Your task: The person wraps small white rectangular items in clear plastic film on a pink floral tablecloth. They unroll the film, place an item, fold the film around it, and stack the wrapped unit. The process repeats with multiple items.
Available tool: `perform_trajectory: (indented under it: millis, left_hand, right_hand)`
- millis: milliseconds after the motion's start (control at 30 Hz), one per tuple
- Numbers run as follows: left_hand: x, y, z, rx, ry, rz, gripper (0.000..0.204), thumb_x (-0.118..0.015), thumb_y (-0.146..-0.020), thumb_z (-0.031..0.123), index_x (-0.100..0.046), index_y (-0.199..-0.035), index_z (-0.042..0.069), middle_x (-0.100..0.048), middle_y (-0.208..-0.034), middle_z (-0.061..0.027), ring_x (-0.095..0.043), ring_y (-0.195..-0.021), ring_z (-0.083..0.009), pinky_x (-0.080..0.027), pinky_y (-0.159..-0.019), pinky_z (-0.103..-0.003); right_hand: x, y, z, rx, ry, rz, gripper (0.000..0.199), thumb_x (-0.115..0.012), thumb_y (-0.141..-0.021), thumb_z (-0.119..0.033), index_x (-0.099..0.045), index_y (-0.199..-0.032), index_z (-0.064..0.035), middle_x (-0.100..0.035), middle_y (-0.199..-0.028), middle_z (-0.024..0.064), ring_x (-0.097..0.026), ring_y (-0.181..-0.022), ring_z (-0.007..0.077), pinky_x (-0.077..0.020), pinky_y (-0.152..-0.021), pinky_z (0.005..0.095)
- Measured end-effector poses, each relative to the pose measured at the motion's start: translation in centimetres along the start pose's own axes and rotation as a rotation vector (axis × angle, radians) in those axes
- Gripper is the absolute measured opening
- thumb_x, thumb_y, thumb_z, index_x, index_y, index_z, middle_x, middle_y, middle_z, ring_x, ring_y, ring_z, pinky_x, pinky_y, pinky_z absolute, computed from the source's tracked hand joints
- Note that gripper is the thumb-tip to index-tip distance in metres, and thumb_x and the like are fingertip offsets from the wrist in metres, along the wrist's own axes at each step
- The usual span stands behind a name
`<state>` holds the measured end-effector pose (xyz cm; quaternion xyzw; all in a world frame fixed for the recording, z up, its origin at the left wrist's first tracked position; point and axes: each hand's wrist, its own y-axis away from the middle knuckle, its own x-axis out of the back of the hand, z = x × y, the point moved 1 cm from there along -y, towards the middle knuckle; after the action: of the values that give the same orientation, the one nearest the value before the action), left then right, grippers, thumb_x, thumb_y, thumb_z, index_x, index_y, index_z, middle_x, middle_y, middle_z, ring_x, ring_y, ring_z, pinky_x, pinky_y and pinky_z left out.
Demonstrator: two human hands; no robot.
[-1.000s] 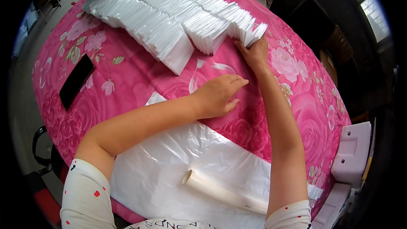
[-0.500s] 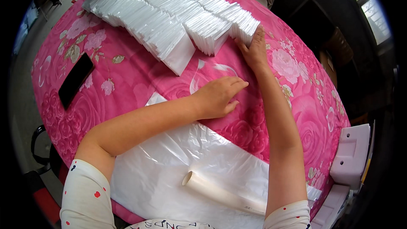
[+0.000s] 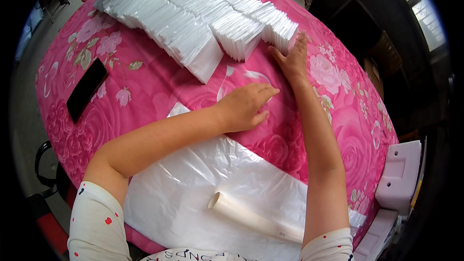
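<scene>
White, glossy, flat packets (image 3: 195,26), stood on edge in three slanting rows between eleven and one o'clock on the rounded bench with a pink rose-printed cloth (image 3: 355,137). The near end of the one-o'clock row (image 3: 279,31) now stands in line; one second earlier its last few packets splayed away from the stack. The bare right hand (image 3: 293,63), at one o'clock, has opened outward from that end face since the preceding frame. Its grip is apart, thumb toward the row's lower corner and fingers along its outer side; whether either touches cannot be told. The bare left hand (image 3: 243,108), near the centre, is almost unchanged: fingers loosely bent, thumb apart from them, nothing visible between. Its palm is hidden, and contact with the cloth is unclear. At six o'clock, a translucent white plastic sheet (image 3: 179,193), partly covered by the left forearm (image 3: 159,145). Upon it, a cream hollow tube (image 3: 251,216), its far end obscured near the right forearm (image 3: 325,183). Between nine and ten o'clock, a black rectangular phone (image 3: 87,90). At four o'clock, pale pink boxy containers (image 3: 399,179), only partly visible.
</scene>
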<state>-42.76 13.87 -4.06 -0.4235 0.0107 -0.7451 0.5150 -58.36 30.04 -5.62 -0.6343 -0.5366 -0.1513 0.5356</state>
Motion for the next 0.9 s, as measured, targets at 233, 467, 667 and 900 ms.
perform_trajectory:
  millis: [233,467,667,900]
  left_hand:
    - [2.6,2.8,4.3,-0.054,-0.008,-0.014,0.051,-0.063,-0.076,0.010,-0.047,-0.123,0.003,-0.053,-0.117,-0.0171,-0.051,-0.109,-0.0332,-0.043,-0.092,-0.040]
    - [5.5,10.1,14.1,-0.014,0.075,-0.058,0.050,-0.065,-0.075,0.009,-0.050,-0.122,0.003,-0.054,-0.118,-0.0166,-0.052,-0.108,-0.0317,-0.043,-0.091,-0.038]
    - [1.9,17.5,23.1,0.008,0.185,-0.175,0.052,-0.066,-0.076,0.011,-0.048,-0.124,0.003,-0.052,-0.119,-0.0160,-0.051,-0.109,-0.0311,-0.044,-0.091,-0.037]
    - [-5.6,23.7,27.5,-0.063,0.182,-0.425,0.065,-0.064,-0.080,0.022,-0.034,-0.133,0.000,-0.037,-0.134,-0.0212,-0.039,-0.121,-0.0356,-0.035,-0.101,-0.040]
  right_hand:
    - [7.4,8.2,-1.5,0.023,-0.114,-0.123,0.075,-0.053,-0.086,-0.045,-0.028,-0.134,0.0077,-0.027,-0.140,0.0271,-0.022,-0.131,0.0400,-0.0165,-0.108,0.0445]
    - [23.5,26.3,-7.9,-0.033,-0.239,-0.546,0.055,-0.057,-0.085,-0.039,-0.047,-0.126,-0.0046,-0.033,-0.140,0.0174,-0.022,-0.132,0.0372,-0.0194,-0.107,0.0473]
    - [31.5,39.2,-9.4,-0.196,-0.064,-0.530,0.053,-0.070,-0.073,-0.019,-0.052,-0.121,-0.0043,-0.056,-0.111,0.0150,-0.049,-0.103,0.0332,-0.0406,-0.089,0.0391]
    - [33.0,47.4,-14.3,-0.426,0.170,-0.298,0.054,-0.071,-0.071,-0.019,-0.054,-0.118,0.0020,-0.058,-0.096,0.0164,-0.053,-0.090,0.0321,-0.0445,-0.080,0.0393]
